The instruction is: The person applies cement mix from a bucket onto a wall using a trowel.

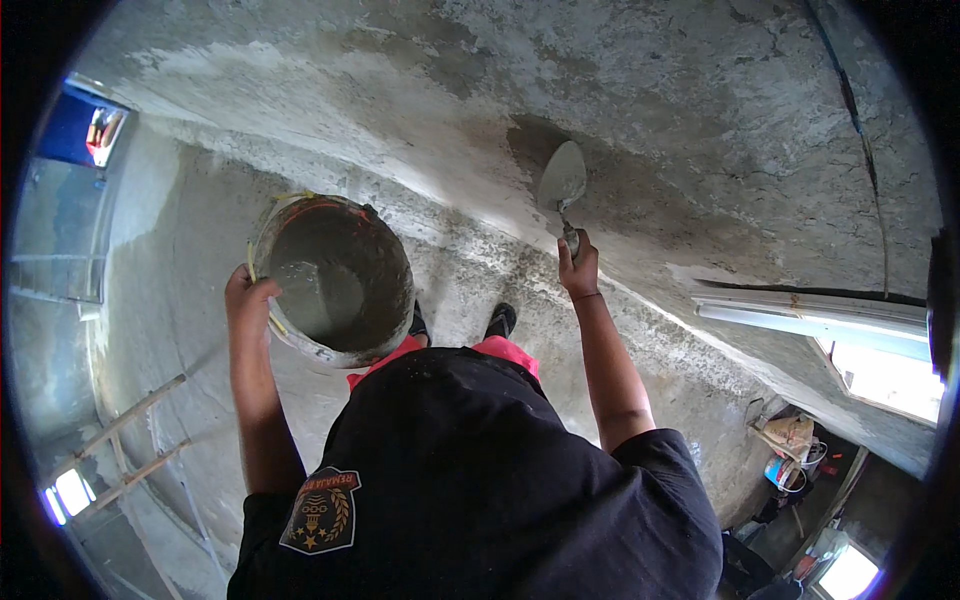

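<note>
My left hand [250, 300] is closed on the rim of a round bucket [403, 270] at my left side. Wet grey mortar [335, 275] lies inside it, and smears coat its walls. A yellowish strip, perhaps its handle, runs along the rim by my fingers. Out in front, my right hand [580, 268] grips the handle of a trowel [563, 177]. The trowel's rounded blade is grey and reaches up to the wall [680, 130], over a darker damp patch [525, 145]. Whether the blade touches the wall I cannot tell.
Wooden poles [130, 420] stand at the left, below a glass window [60, 230]. A dark cable [855, 120] hangs down the wall at the right, above a window frame [820, 312]. Small buckets [785, 472] and a sack [790, 436] sit at the lower right.
</note>
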A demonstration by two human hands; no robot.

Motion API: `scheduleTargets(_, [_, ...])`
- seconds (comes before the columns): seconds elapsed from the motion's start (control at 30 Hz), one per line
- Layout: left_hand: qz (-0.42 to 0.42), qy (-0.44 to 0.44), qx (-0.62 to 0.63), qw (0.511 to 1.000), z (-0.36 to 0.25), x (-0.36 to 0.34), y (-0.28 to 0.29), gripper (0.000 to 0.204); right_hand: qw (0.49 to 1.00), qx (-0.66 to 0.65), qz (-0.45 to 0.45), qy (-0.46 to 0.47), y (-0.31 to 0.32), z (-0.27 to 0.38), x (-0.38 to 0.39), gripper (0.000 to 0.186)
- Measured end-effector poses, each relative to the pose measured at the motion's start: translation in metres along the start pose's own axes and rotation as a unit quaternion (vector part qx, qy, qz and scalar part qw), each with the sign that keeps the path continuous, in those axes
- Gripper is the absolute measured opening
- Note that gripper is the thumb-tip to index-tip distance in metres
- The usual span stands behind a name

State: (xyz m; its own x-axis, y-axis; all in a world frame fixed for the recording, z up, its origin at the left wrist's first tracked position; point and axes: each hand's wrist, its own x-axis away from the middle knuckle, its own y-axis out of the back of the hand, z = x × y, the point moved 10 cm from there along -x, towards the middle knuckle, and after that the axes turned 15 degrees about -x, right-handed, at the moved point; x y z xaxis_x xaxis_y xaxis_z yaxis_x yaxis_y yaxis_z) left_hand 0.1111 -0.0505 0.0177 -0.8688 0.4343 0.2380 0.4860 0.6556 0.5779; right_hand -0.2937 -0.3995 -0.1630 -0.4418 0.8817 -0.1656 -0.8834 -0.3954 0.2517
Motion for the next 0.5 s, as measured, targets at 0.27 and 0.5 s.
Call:
scheduleTargets(0.27, [-0.006, -0.005, -0.023, 1.000, -0.002, -0.003, -0.001, 0.026, 0.995, 0.077, 0.060, 0.000, -0.046, -0.004, 0.002, 0.034])
scheduleTargets(0.5, [-0.014, -0.029, -0.011, 0.999, -0.008, -0.005, -0.001, 0.018, 0.985, 0.116, 0.115, -0.048, -0.080, 0.006, 0.019, 0.039])
